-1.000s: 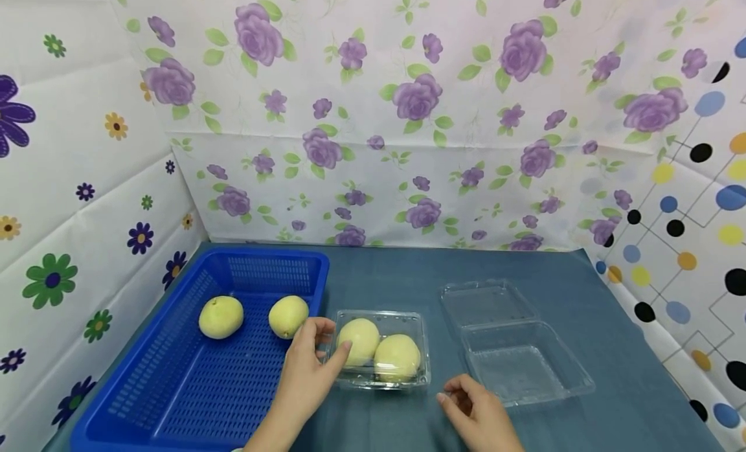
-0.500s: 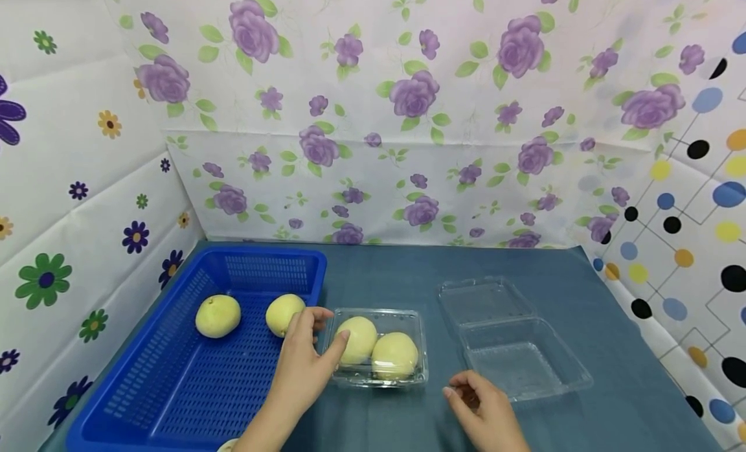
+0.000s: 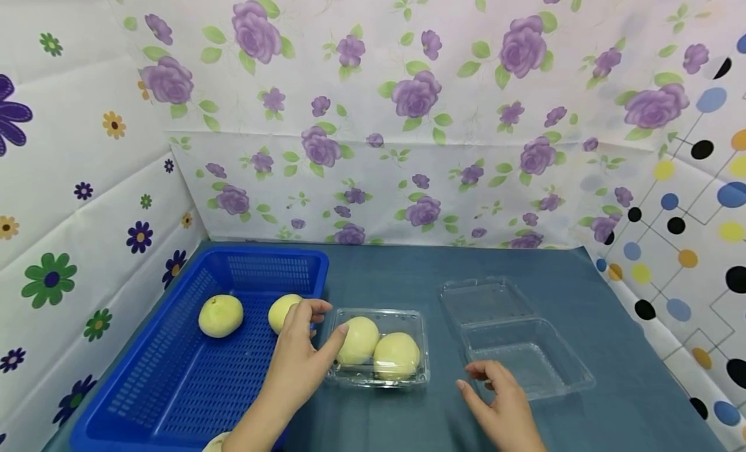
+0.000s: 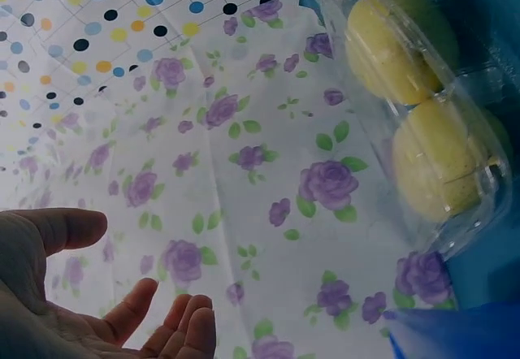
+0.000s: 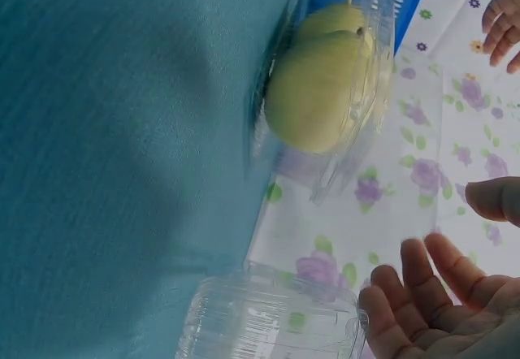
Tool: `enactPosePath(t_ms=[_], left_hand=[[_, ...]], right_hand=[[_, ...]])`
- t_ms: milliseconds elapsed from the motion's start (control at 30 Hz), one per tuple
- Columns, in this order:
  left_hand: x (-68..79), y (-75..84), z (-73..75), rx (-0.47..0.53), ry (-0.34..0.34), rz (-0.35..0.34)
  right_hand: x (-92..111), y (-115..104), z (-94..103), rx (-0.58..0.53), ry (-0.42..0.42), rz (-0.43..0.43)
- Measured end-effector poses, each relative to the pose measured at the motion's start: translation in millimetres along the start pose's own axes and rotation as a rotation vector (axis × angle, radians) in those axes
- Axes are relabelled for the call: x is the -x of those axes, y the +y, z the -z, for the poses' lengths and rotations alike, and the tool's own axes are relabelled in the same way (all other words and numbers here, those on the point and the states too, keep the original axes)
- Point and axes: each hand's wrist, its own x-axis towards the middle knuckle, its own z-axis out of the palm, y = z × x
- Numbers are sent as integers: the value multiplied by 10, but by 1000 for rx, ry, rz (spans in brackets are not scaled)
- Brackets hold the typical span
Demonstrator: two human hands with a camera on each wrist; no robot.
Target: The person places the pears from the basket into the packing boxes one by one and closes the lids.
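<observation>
Head view: we see the left hand (image 3: 297, 361) raised between the blue basket (image 3: 198, 397) and the closed clear container (image 3: 379, 378), its fingers loosely bent and released; the left wrist view shows it apart from that container. Inside, two pale yellow fruits (image 3: 396, 356) lie side by side, and the container sits on the teal cloth (image 3: 384, 277). We find the right hand (image 3: 501, 403) likewise released, thumb and fingers parted, at the near left corner of the open clear container (image 3: 527, 361), whose lid (image 3: 489, 303) is folded back; we cannot tell whether the fingers touch it. In the blue basket we make out a left fruit (image 3: 221, 316) and a right fruit (image 3: 281, 313), the latter partly hidden behind the left hand. Behind stands a purple-flowered sheet (image 3: 379, 115).
</observation>
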Motion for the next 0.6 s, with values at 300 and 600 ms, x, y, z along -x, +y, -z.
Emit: enactPosePath(t_ms=[300, 600], left_hand=[[-24, 100, 132, -53, 18, -69], [-93, 61, 243, -88, 27, -19]], right_hand=[[-3, 31, -15, 39, 37, 24], [-4, 112, 12, 47, 86, 6]])
